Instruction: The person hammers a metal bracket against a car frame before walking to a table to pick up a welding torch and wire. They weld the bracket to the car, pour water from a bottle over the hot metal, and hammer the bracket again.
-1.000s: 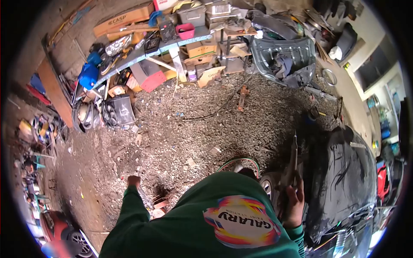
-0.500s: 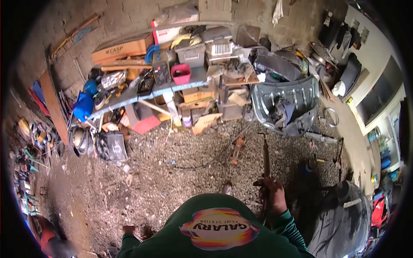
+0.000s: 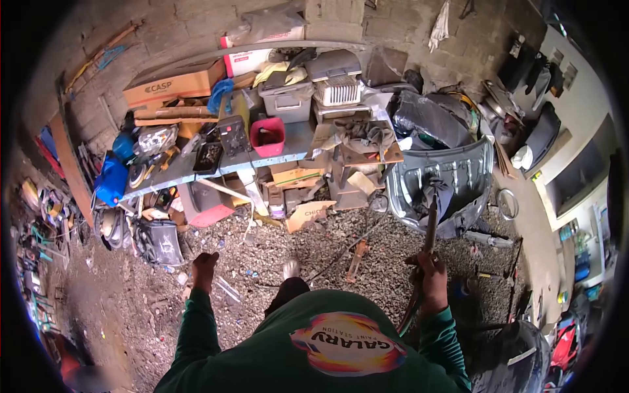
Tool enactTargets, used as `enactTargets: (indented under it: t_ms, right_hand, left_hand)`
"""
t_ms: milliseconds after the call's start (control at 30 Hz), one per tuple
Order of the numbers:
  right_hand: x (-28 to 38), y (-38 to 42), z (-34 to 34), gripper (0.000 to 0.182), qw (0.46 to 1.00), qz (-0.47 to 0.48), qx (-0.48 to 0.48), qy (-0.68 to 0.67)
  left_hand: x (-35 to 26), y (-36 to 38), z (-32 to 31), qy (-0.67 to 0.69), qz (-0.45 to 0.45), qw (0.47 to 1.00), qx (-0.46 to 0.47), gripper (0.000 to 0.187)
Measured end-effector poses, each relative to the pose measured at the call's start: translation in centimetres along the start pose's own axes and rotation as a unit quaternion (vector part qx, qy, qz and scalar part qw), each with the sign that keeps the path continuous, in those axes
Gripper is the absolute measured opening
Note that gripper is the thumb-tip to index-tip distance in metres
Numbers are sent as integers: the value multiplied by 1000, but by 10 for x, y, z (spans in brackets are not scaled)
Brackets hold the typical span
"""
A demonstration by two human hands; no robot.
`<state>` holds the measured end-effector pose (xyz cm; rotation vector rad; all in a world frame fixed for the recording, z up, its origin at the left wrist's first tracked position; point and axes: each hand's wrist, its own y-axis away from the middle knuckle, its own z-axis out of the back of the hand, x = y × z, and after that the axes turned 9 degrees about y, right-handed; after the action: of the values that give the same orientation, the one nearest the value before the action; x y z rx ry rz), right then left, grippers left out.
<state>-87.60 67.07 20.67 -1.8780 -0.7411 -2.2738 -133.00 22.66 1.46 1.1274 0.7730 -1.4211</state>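
My right hand (image 3: 432,283) is wrapped round the handle of a gas welding torch (image 3: 432,226), a long slim brass-coloured tool pointing away from me. A hose (image 3: 411,311) runs back from its lower end beside my body. In this view the torch's tip overlaps the dark cloth (image 3: 440,196) on a car hood (image 3: 481,164). My left hand (image 3: 205,270) is raised in front of me with its fingers closed; I cannot tell what they hold. Just right of it shows a pair of thin pale strips (image 3: 228,289).
A cluttered bench (image 3: 275,149) along the wall carries a pink bin (image 3: 267,145), a grey storage box (image 3: 286,105) and a cardboard box (image 3: 173,85). An orange tool (image 3: 357,261) and a dark cable lie on the gravel (image 3: 275,262). A dark car panel (image 3: 517,360) stands at right.
My left hand has risen forward from beside my body. The torch has moved right and forward, its tip now over the hood. My foot has stepped ahead and the view has shifted.
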Motion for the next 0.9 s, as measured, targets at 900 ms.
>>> enactTargets:
  t_ms: [900]
  right_hand:
    - [24,-822,-269,70,953,84,-222,188]
  left_hand:
    - [-176,-513,-321,223,193,952,88,46]
